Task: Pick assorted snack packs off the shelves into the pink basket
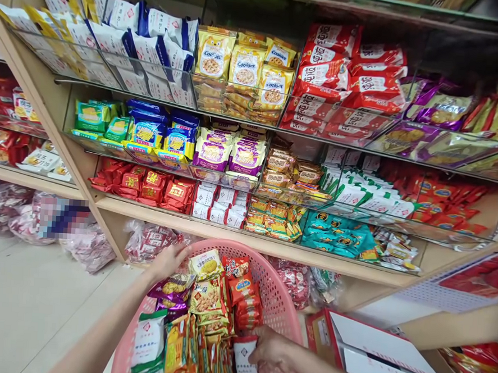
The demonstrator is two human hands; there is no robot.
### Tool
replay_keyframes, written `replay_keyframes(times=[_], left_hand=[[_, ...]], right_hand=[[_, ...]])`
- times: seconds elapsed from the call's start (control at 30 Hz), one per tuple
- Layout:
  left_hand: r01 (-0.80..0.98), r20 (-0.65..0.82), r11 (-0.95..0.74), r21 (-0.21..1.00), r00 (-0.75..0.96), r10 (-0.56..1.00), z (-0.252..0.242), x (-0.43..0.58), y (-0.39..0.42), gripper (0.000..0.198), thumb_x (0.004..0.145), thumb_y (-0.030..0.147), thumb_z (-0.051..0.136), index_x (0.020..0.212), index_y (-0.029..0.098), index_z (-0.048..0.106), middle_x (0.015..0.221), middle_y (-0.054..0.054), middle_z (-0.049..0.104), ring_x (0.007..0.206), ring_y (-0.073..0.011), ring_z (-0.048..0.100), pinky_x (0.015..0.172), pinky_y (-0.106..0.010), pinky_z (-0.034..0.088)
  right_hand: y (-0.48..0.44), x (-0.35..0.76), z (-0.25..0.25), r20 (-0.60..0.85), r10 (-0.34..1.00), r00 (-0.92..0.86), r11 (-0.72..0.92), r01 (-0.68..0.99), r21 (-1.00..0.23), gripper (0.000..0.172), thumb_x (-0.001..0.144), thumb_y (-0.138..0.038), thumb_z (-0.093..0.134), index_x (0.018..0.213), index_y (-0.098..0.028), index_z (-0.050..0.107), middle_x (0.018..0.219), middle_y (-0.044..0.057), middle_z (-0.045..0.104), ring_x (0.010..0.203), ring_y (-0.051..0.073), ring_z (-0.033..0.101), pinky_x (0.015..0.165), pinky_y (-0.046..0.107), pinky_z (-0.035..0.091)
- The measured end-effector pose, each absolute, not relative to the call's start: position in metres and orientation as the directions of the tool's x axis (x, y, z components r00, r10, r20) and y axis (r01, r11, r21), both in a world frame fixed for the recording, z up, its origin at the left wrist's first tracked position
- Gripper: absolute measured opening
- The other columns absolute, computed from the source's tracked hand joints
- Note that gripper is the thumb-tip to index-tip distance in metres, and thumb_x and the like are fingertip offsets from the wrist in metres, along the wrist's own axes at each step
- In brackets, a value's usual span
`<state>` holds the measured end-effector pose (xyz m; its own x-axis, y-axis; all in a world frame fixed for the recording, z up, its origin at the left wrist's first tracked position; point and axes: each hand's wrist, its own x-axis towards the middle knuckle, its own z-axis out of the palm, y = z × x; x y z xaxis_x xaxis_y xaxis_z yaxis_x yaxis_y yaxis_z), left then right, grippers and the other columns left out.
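A pink perforated plastic basket [280, 290] stands in front of me, filled with wrapped snack packets in rows. My left hand [173, 260] is at the basket's far left rim, fingers stretched out, beside purple packets [171, 288]; whether it touches the rim or a packet I cannot tell. At the basket's right side, my right hand [271, 348] has its fingers closed on the edge of a white and dark red snack packet [245, 359]. Around it lie orange-green packets [184, 346], red packets [246, 299], yellow-red packets [208, 299] and a white-green packet [149, 338].
Behind the basket rises a wooden shelf unit [154, 217] with glass-fronted compartments of snack packets. Bagged packets [153, 242] lie beneath it. To the right are an open white and red carton [382, 352] and red packets [483, 364]. Pale floor tiles [22, 307] show at left.
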<state>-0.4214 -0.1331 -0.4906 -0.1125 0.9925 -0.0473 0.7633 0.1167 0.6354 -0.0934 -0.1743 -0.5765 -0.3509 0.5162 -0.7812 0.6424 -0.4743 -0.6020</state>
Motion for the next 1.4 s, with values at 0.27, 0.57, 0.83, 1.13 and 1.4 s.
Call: replay_keyframes(times=[0.27,0.57,0.83,1.13,1.4], left_hand=[[0.747,-0.068,0.138,0.65,-0.123,0.99,-0.494,-0.425,-0.132,0.052,0.082,0.057,0.031,0.098,0.018,0.062,0.09,-0.007,0.069,0.085,-0.0216,0.062,0.079,-0.029,0.041],[0.733,-0.079,0.148,0.664,-0.128,0.989,-0.493,-0.425,-0.132,0.052,0.08,0.058,0.033,0.096,0.019,0.063,0.093,-0.008,0.069,0.086,-0.0218,0.063,0.082,-0.029,0.041],[0.737,-0.038,0.11,0.666,-0.114,0.993,-0.496,-0.426,-0.133,0.053,0.081,0.058,0.031,0.094,0.018,0.064,0.087,-0.007,0.07,0.081,-0.0206,0.063,0.077,-0.028,0.042],[0.74,-0.039,0.116,0.662,-0.12,0.992,-0.494,-0.424,-0.135,0.051,0.083,0.056,0.031,0.094,0.018,0.063,0.084,-0.006,0.069,0.079,-0.0194,0.062,0.076,-0.028,0.042],[0.74,-0.038,0.105,0.664,-0.107,0.994,-0.491,-0.423,-0.136,0.051,0.083,0.056,0.03,0.09,0.018,0.063,0.082,-0.006,0.069,0.076,-0.0198,0.062,0.074,-0.027,0.042]], right_hand=[[-0.182,-0.099,-0.561,-0.696,0.631,-0.342,-0.281,0.736,-0.616,0.026,0.052,-0.005,0.059,0.076,-0.016,0.061,0.057,-0.005,0.058,0.054,0.011,0.057,0.047,0.017,0.041],[-0.196,-0.1,-0.533,-0.515,0.76,-0.398,0.304,0.917,-0.26,0.062,0.055,-0.014,0.063,0.116,-0.011,0.052,0.111,0.017,0.06,0.1,0.031,0.058,0.081,0.035,0.047],[-0.204,-0.107,-0.559,-0.461,0.712,-0.53,0.622,0.781,0.063,0.059,0.064,-0.004,0.052,0.122,-0.017,0.049,0.107,0.018,0.063,0.09,0.033,0.063,0.068,0.042,0.053],[-0.195,-0.1,-0.592,-0.346,0.686,-0.641,0.698,0.713,0.063,0.052,0.067,-0.006,0.05,0.117,-0.018,0.053,0.093,0.014,0.068,0.08,0.028,0.066,0.061,0.036,0.053],[-0.201,-0.099,-0.608,-0.087,0.695,-0.713,0.713,0.67,0.208,0.044,0.067,-0.007,0.052,0.108,-0.02,0.059,0.077,0.013,0.069,0.067,0.027,0.065,0.052,0.031,0.048]])
